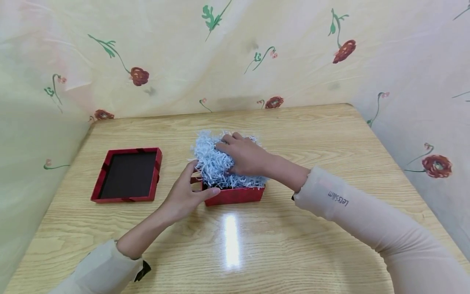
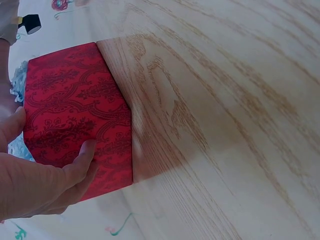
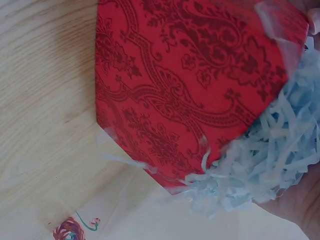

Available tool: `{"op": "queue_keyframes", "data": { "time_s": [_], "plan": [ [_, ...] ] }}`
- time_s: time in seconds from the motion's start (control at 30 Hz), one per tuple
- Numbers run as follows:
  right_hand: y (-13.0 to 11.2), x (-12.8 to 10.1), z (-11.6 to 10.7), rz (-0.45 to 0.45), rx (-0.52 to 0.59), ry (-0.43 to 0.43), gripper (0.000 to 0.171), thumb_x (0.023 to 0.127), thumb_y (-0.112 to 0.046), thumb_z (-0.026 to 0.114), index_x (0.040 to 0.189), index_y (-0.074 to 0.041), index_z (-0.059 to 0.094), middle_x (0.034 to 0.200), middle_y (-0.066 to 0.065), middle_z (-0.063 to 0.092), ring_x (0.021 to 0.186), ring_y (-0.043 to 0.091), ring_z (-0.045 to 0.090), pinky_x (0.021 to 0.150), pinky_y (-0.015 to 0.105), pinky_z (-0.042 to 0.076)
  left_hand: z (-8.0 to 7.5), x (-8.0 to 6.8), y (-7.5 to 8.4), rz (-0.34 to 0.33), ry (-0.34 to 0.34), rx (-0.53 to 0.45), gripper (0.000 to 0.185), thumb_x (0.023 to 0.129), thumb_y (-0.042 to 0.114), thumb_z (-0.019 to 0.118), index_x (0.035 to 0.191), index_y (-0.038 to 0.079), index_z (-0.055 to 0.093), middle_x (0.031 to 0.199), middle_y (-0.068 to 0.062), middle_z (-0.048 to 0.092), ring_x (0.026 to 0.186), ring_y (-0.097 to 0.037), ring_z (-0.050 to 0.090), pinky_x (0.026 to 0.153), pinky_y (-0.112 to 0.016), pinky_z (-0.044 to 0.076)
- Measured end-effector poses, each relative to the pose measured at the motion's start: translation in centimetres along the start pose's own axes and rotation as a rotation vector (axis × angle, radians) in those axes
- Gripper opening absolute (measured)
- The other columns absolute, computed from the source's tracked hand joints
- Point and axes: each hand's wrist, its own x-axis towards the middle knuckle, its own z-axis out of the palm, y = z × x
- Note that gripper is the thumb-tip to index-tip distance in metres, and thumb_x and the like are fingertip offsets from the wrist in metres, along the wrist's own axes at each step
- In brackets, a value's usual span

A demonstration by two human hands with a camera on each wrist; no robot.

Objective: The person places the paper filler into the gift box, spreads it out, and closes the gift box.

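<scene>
I have the red box point(image 1: 235, 194) sitting near the middle of the wooden table point(image 1: 330, 134), a little toward the near edge, heaped with pale blue shredded paper point(image 1: 213, 161) that stands well above its rim. My right hand point(image 1: 245, 157) lies on top of the heap with its fingers bent over it, pressing and partly gripping the shreds; the right wrist view shows strands spilling past the box's patterned wall. My left hand point(image 1: 185, 195) steadies the box at its left near corner, thumb against the front wall and fingers round the side, a loose clasp and not a tight one. I judge this to be the packing step, the filler being tamped into the box. The next move calls for working the overhanging strands inside the rim. The lid point(image 1: 127, 174) lies upside down toward the left edge, well apart.
</scene>
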Motion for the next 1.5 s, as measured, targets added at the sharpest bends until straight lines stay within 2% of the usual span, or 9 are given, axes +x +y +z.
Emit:
{"op": "queue_keyframes", "data": {
  "time_s": [0.23,0.33,0.47,0.63,0.87,1.07,1.23,1.33,1.5],
  "plan": [
    [0.0,-0.2,0.1,0.008,-0.007,-0.002,0.075,0.078,-0.027,0.082,0.142,-0.01,0.046,0.136,0.012,0.048,0.121,0.031,0.042,0.099,0.053,0.042,0.1,0.0,0.0,0.003,-0.002,-0.009,0.084,0.085,0.025,0.075,0.15,0.021,0.022,0.142,-0.007,0.038,0.123,-0.033,0.051,0.09,-0.041,0.052],
    [0.0,-0.4,0.0,0.009,-0.01,-0.002,0.079,0.078,-0.033,0.081,0.145,-0.012,0.043,0.142,0.012,0.043,0.127,0.032,0.038,0.103,0.059,0.035,0.1,0.0,0.0,0.002,-0.003,0.0,0.085,0.085,0.026,0.075,0.15,0.021,0.021,0.143,-0.008,0.037,0.124,-0.034,0.049,0.091,-0.042,0.052],
    [-0.1,-0.6,-0.4,0.008,0.003,-0.005,0.085,0.08,-0.039,0.078,0.15,-0.016,0.034,0.151,0.012,0.032,0.137,0.033,0.027,0.107,0.062,0.023,0.0,0.0,0.0,-0.011,0.003,0.043,0.089,0.085,0.031,0.075,0.152,0.018,0.018,0.147,-0.008,0.033,0.127,-0.036,0.046,0.093,-0.045,0.05],
    [-0.1,-0.8,-0.8,-0.016,0.03,-0.008,0.091,0.082,-0.046,0.073,0.154,-0.019,0.024,0.159,0.01,0.016,0.143,0.033,0.015,0.109,0.061,0.017,0.0,-0.1,0.1,-0.019,0.016,0.088,0.091,0.084,0.034,0.075,0.152,0.016,0.018,0.149,-0.007,0.031,0.129,-0.034,0.044,0.096,-0.047,0.048],
    [0.0,-1.1,-0.9,-0.093,0.093,-0.041,0.089,0.091,-0.052,0.058,0.156,-0.02,0.007,0.162,0.004,-0.005,0.147,0.029,-0.001,0.114,0.06,0.008,0.0,-0.1,0.0,0.029,0.005,0.044,0.085,0.084,0.028,0.076,0.15,0.018,0.024,0.145,-0.004,0.036,0.13,-0.027,0.042,0.097,-0.044,0.048],
    [0.0,-1.3,-0.3,-0.083,0.114,-0.114,0.072,0.1,-0.051,0.038,0.156,-0.02,0.005,0.162,0.001,-0.006,0.147,0.026,-0.007,0.115,0.058,0.003,-0.1,0.0,0.0,-0.006,-0.013,0.007,0.088,0.086,0.027,0.075,0.152,0.02,0.017,0.145,-0.01,0.036,0.125,-0.034,0.049,0.091,-0.043,0.051],
    [-0.2,-1.0,0.2,-0.043,0.083,-0.22,0.065,0.102,-0.051,0.031,0.155,-0.018,0.012,0.162,0.002,-0.003,0.147,0.023,-0.006,0.115,0.059,0.002,-0.1,0.0,0.1,-0.015,-0.002,0.028,0.09,0.085,0.027,0.076,0.153,0.02,0.017,0.146,-0.008,0.033,0.127,-0.034,0.045,0.093,-0.044,0.051],
    [-0.3,-0.8,0.6,-0.009,0.063,-0.284,0.064,0.102,-0.052,0.029,0.155,-0.018,0.016,0.162,0.002,-0.002,0.147,0.023,-0.005,0.115,0.059,0.003,-0.2,0.0,0.1,0.004,-0.005,0.026,0.088,0.085,0.026,0.076,0.152,0.021,0.019,0.147,-0.008,0.032,0.127,-0.035,0.045,0.094,-0.044,0.05],
    [-0.4,-0.4,1.3,0.02,0.033,-0.344,0.064,0.101,-0.055,0.025,0.155,-0.02,0.018,0.162,0.002,-0.001,0.148,0.024,-0.005,0.114,0.059,0.005,-0.2,0.0,0.1,0.009,-0.004,0.033,0.086,0.085,0.026,0.075,0.151,0.024,0.021,0.148,-0.008,0.032,0.127,-0.034,0.045,0.094,-0.043,0.05]
  ]
}}
